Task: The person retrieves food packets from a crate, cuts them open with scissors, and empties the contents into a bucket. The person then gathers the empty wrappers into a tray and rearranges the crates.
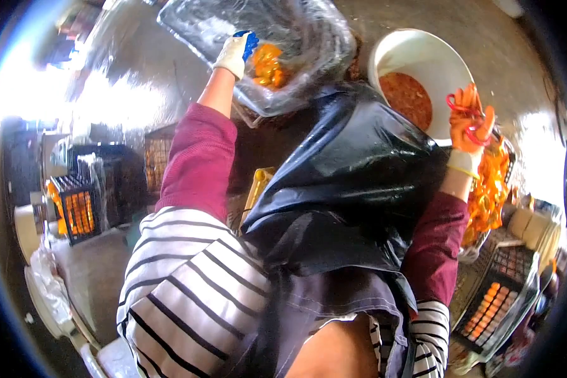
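Observation:
My left hand [238, 53], in a white glove with blue fingers, is over a crate lined with clear plastic [318, 38]. Its fingers are curled together beside wet orange pieces [268, 66]; what they hold, if anything, is hidden. Red-handled scissors [475, 133] are in my right hand [467, 120], which wears an orange and white glove and is at the near right rim of a white bucket [444, 47]. Reddish-brown matter [406, 97] lies in the bucket. Below my right hand is a heap of glossy orange pieces [488, 195].
A black apron [353, 183] covers my lap. At the left stands a black crate [75, 208] with orange contents. Another black crate [494, 302] at the lower right has rows of orange and pale items. A yellow crate edge [256, 192] shows beside the apron.

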`<state>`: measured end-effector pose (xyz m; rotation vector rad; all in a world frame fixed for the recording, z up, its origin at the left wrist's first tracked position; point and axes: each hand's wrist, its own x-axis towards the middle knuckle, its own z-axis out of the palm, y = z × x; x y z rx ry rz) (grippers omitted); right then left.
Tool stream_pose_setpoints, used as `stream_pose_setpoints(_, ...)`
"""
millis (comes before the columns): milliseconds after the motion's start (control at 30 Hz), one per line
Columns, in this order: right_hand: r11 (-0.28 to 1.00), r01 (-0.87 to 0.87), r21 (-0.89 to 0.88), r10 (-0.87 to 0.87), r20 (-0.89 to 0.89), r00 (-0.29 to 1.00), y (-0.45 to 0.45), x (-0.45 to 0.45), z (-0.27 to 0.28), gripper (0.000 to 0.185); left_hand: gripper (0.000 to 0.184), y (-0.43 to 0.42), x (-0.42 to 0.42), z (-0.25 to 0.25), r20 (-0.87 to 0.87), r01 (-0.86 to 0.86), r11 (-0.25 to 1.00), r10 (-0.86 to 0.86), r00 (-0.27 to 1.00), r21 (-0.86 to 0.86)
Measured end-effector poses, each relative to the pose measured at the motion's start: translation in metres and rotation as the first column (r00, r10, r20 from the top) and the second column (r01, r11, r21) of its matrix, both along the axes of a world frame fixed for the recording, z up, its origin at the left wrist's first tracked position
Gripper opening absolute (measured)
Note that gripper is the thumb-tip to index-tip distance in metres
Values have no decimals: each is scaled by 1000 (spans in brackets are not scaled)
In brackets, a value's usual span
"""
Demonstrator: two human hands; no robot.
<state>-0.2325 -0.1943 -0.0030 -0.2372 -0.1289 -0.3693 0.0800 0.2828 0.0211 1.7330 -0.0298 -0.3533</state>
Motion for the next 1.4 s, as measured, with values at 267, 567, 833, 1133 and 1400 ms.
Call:
stream_pose_setpoints(267, 970, 82, -230, -180, -447, 876, 30, 21, 24, 50, 52, -21, 4, -60, -63, 125, 695, -115, 991, 708)
stream_pose_setpoints(567, 956, 30, -292, -191, -542, 818, 45, 45, 44, 46, 73, -61, 43, -136, -4, 10, 75, -81, 997, 997)
stream_pose_setpoints(833, 929, -56, -366, -120, -441, 889, 45, 55, 41, 48, 39, -39, 66, -149, 101, 24, 512, -215, 971, 859)
stream_pose_setpoints(1133, 915, -111, -387, -113, -512, 852, 45, 44, 21, 46, 39, -72, -8, -69, -348, -333, 371, 27, 937, -867)
stream_pose_setpoints(1400, 735, -189, -652, -278, -542, 793, 63, 29, 9, 40, 30, -175, -39, -9, -119, -50, 514, -103, 988, -856)
